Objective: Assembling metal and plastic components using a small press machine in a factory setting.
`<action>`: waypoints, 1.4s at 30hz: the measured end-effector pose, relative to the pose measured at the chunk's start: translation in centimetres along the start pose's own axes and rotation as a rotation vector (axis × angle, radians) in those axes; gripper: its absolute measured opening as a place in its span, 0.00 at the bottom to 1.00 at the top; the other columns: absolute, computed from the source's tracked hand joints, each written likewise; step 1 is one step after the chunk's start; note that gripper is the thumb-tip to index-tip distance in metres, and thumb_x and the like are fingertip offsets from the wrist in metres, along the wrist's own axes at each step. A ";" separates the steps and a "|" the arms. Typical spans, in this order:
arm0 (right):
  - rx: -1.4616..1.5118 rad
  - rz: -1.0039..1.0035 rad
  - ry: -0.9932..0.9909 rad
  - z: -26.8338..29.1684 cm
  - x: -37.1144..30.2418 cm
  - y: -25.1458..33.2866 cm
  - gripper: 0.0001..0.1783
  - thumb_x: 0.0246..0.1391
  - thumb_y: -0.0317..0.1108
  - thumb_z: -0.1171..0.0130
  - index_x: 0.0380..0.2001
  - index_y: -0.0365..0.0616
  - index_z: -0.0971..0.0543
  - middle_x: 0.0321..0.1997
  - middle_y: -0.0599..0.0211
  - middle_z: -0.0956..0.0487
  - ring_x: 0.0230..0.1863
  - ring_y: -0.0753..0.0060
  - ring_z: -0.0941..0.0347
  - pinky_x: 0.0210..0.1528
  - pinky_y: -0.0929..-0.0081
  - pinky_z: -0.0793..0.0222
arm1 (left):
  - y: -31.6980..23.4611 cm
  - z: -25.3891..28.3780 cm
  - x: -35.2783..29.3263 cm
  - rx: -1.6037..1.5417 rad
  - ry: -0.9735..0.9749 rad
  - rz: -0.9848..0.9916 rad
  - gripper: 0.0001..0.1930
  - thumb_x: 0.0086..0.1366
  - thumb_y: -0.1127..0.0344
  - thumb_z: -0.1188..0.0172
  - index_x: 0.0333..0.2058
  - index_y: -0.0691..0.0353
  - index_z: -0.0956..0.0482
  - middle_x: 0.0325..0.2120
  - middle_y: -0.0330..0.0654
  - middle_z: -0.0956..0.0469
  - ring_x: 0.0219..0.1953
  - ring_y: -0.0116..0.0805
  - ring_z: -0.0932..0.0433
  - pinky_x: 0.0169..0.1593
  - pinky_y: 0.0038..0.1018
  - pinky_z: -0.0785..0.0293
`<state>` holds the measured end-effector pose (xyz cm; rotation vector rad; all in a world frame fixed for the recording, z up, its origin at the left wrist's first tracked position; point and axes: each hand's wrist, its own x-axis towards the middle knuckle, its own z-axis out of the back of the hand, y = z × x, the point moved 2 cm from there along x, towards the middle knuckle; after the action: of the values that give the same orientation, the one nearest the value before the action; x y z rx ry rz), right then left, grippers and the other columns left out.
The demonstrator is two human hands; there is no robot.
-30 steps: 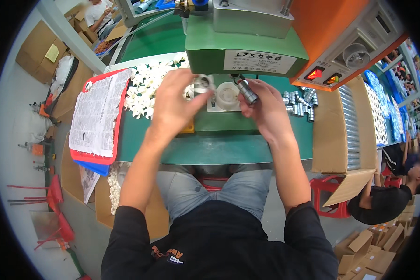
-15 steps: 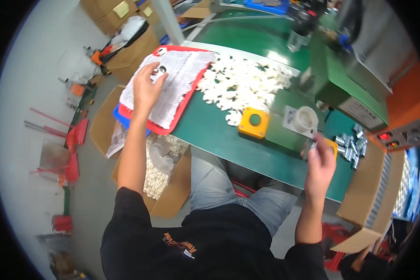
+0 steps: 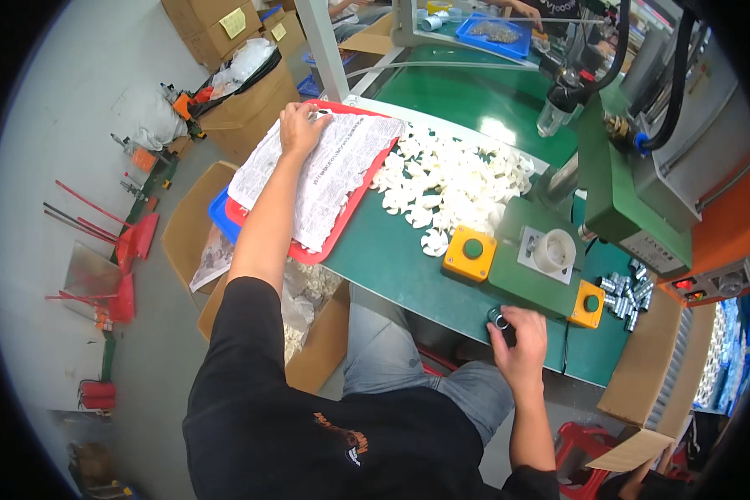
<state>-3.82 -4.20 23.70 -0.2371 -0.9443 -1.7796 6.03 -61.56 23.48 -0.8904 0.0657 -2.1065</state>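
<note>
My left hand [image 3: 301,131] reaches over the newspaper [image 3: 329,167] lining a red tray [image 3: 352,218]. Its fingers close around a small round part [image 3: 322,112] with a dark centre at the tray's far edge; the fingers hide most of it. Beside the front edge of the green bench, my right hand [image 3: 521,343] pinches a short shiny metal sleeve [image 3: 497,317]. A green bench press [image 3: 637,196] stands beyond it, with a pale round fixture [image 3: 554,251] on its base. Loose white plastic parts [image 3: 450,179] are heaped between tray and press.
Yellow button boxes [image 3: 470,252] flank the press base. Metal sleeves [image 3: 627,292] lie in a pile on the right, beside an open carton [image 3: 654,367]. Under the tray sits a blue tray [image 3: 223,218]. A carton of small white pieces [image 3: 321,342] stands below the bench at left.
My left hand has moved farther out over the tray, to its far edge. From beside the press fixture, my right hand has come down and left to the bench's front edge. The view has shifted.
</note>
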 end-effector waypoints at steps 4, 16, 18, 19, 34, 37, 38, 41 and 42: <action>-0.022 -0.047 -0.008 0.3 -0.3 0.3 0.21 0.41 0.21 0.25 0.40 0.38 0.23 0.43 0.54 0.16 0.43 0.49 0.22 0.47 0.59 0.29 | -0.1 -0.9 -0.2 0.059 0.002 0.003 0.22 0.56 0.47 0.26 0.42 0.57 0.14 0.46 0.48 0.24 0.51 0.49 0.27 0.57 0.41 0.29; -0.071 -0.058 -0.017 0.8 0.4 0.1 0.28 0.40 0.26 0.23 0.47 0.37 0.21 0.47 0.51 0.19 0.45 0.47 0.22 0.49 0.56 0.28 | -11.2 5.8 -5.3 -0.310 0.358 -0.671 0.17 0.60 0.64 0.33 0.47 0.64 0.17 0.46 0.47 0.22 0.53 0.49 0.24 0.59 0.40 0.28; -0.069 -0.085 -0.042 1.6 0.1 0.1 0.28 0.41 0.27 0.24 0.48 0.36 0.21 0.46 0.50 0.19 0.45 0.46 0.23 0.48 0.56 0.27 | -14.6 6.9 -7.4 -0.332 0.574 -0.692 0.17 0.58 0.68 0.34 0.47 0.63 0.16 0.45 0.47 0.21 0.53 0.47 0.24 0.59 0.38 0.27; -0.076 -0.094 -0.046 1.8 -0.1 0.0 0.28 0.41 0.27 0.24 0.48 0.36 0.21 0.46 0.50 0.19 0.45 0.46 0.23 0.48 0.56 0.27 | -15.4 7.0 -8.1 -0.327 0.598 -0.694 0.17 0.58 0.69 0.34 0.47 0.63 0.15 0.45 0.46 0.21 0.53 0.46 0.24 0.59 0.38 0.27; -0.037 -0.173 -0.238 6.1 -2.3 -1.1 0.23 0.45 0.23 0.28 0.47 0.35 0.21 0.43 0.51 0.19 0.42 0.48 0.22 0.45 0.60 0.25 | -31.4 10.0 -15.5 -0.901 0.287 -0.734 0.11 0.57 0.71 0.27 0.38 0.62 0.18 0.41 0.43 0.15 0.43 0.39 0.17 0.47 0.35 0.21; -0.057 -0.179 -0.273 7.1 -2.5 -1.0 0.23 0.44 0.23 0.28 0.46 0.35 0.20 0.44 0.51 0.19 0.42 0.48 0.22 0.45 0.60 0.25 | -35.9 8.4 -18.6 -0.888 0.263 -0.918 0.09 0.54 0.72 0.28 0.33 0.61 0.18 0.39 0.41 0.16 0.40 0.44 0.19 0.44 0.38 0.21; -0.064 -0.181 -0.289 7.5 -2.6 -0.9 0.22 0.44 0.23 0.28 0.46 0.35 0.20 0.44 0.51 0.19 0.42 0.48 0.22 0.45 0.61 0.25 | -36.2 8.1 -19.3 -0.895 0.268 -0.869 0.07 0.53 0.72 0.28 0.30 0.61 0.18 0.38 0.40 0.16 0.39 0.43 0.20 0.43 0.38 0.21; -0.092 -0.202 -0.297 8.3 -3.6 -1.0 0.21 0.44 0.23 0.28 0.45 0.35 0.20 0.45 0.51 0.18 0.42 0.49 0.22 0.45 0.61 0.25 | -36.0 8.0 -19.2 -0.816 0.186 -0.884 0.06 0.53 0.72 0.29 0.29 0.60 0.17 0.38 0.39 0.16 0.37 0.42 0.21 0.41 0.36 0.22; -0.093 -0.209 -0.301 8.5 -3.9 -1.1 0.21 0.44 0.23 0.28 0.45 0.35 0.20 0.45 0.51 0.18 0.42 0.49 0.22 0.45 0.61 0.25 | -36.2 8.4 -19.3 -0.818 0.192 -0.889 0.06 0.53 0.72 0.29 0.29 0.60 0.17 0.38 0.39 0.16 0.37 0.42 0.21 0.41 0.36 0.22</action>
<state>-5.46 4.62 26.64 -0.4913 -1.1325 -2.0189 -5.42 -21.97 30.93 -1.3380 0.8087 -3.0655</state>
